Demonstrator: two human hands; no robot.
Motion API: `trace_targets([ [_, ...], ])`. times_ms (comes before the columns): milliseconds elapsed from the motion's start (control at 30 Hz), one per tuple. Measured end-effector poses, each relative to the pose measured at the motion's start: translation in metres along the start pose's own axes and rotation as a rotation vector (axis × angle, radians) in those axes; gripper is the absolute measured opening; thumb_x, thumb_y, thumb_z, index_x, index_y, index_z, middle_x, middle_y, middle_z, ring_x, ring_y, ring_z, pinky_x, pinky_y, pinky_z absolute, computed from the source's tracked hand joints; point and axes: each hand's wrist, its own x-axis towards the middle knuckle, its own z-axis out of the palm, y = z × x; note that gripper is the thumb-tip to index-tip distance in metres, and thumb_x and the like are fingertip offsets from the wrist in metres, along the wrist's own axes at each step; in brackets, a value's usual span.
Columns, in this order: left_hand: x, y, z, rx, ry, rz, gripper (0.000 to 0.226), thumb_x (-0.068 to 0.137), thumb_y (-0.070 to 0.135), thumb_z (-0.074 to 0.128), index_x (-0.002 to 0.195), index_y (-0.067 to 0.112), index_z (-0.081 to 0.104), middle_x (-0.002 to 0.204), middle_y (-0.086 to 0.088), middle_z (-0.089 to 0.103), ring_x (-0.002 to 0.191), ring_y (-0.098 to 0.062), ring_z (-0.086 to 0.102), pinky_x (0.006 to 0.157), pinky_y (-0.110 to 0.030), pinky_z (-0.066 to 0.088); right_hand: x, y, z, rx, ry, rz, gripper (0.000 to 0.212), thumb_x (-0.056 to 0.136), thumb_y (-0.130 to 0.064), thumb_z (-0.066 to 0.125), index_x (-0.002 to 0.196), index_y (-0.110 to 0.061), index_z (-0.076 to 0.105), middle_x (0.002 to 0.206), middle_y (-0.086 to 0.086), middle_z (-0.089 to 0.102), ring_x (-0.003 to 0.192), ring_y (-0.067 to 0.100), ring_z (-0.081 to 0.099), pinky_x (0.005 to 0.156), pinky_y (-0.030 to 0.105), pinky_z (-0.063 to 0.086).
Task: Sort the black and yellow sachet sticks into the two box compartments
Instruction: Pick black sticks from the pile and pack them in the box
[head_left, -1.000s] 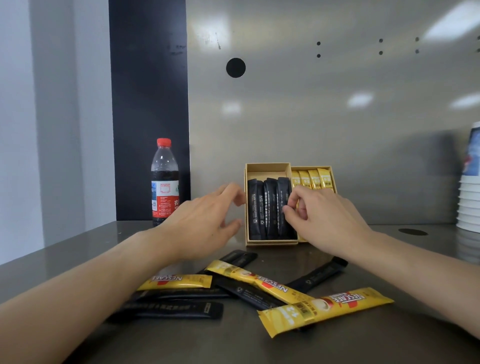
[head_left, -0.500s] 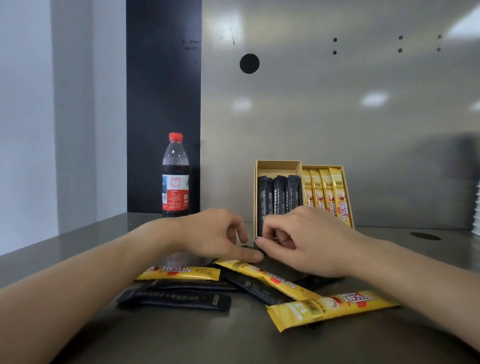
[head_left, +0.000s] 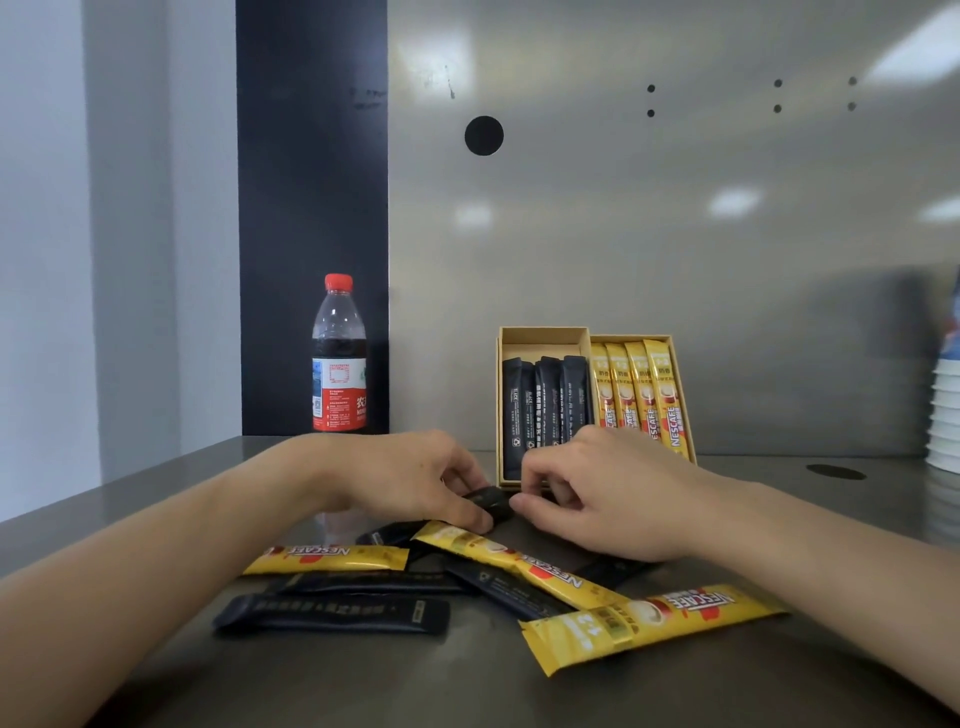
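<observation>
Two hands meet low over the grey metal bench (head_left: 311, 686), just in front of the open tan cardboard box (head_left: 543, 335). We find the left hand (head_left: 410, 478) with fingers curled, pinching a black sachet stick (head_left: 491, 500) between thumb and fingertips; most of that stick is hidden under the hands. The right hand (head_left: 613, 499) is curled as well, its thumb tip touching the same stick's end; whether it actually grips we cannot tell.

The box leans upright against the steel back wall (head_left: 571, 234) (two compartments, side by side). We note upright black sticks (head_left: 545, 405) in the left compartment and four upright yellow sticks (head_left: 639, 395) in the right.

Nearer the person, three loose yellow sachet sticks (head_left: 649, 621) and several loose black sachet sticks (head_left: 332, 613) lie overlapping on the bench. A clear plastic bottle with a red cap (head_left: 338, 364) stands well to the left of the box. A stack of white paper cups (head_left: 945, 415) stands at the right edge.
</observation>
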Motion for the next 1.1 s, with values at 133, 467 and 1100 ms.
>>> trace_targets([
  [133,0.000,-0.001,0.000,0.013,-0.009,-0.004,0.027,0.093,0.037,0.068,0.116,0.022,0.069,0.111,-0.002,0.074,0.106,-0.019,0.068,0.098,-0.037,0.054,-0.001,0.000,0.000,0.010,-0.008,0.015,0.029,0.099,-0.053,0.046,0.097,-0.031,0.065,0.055,-0.013,0.047,0.052,-0.001,0.045,0.052,0.020,0.031],
  [467,0.005,-0.004,0.001,0.043,0.204,0.121,0.025,0.098,0.045,0.057,0.090,0.022,0.060,0.075,0.004,0.057,0.067,-0.008,0.053,0.066,-0.026,0.044,0.002,0.006,0.003,0.157,0.068,0.147,0.056,0.094,-0.068,0.027,0.084,-0.028,0.064,0.063,-0.006,0.061,0.058,0.003,0.057,0.058,0.028,0.049],
  [1100,0.004,0.002,0.004,-0.042,0.498,0.242,0.028,0.095,0.046,0.059,0.092,0.019,0.067,0.082,-0.003,0.073,0.070,-0.010,0.064,0.062,-0.015,0.049,0.012,0.014,-0.002,0.920,0.472,0.386,0.019,0.103,-0.029,0.051,0.096,-0.018,0.065,0.077,-0.005,0.072,0.048,0.013,0.059,0.041,0.011,0.038],
])
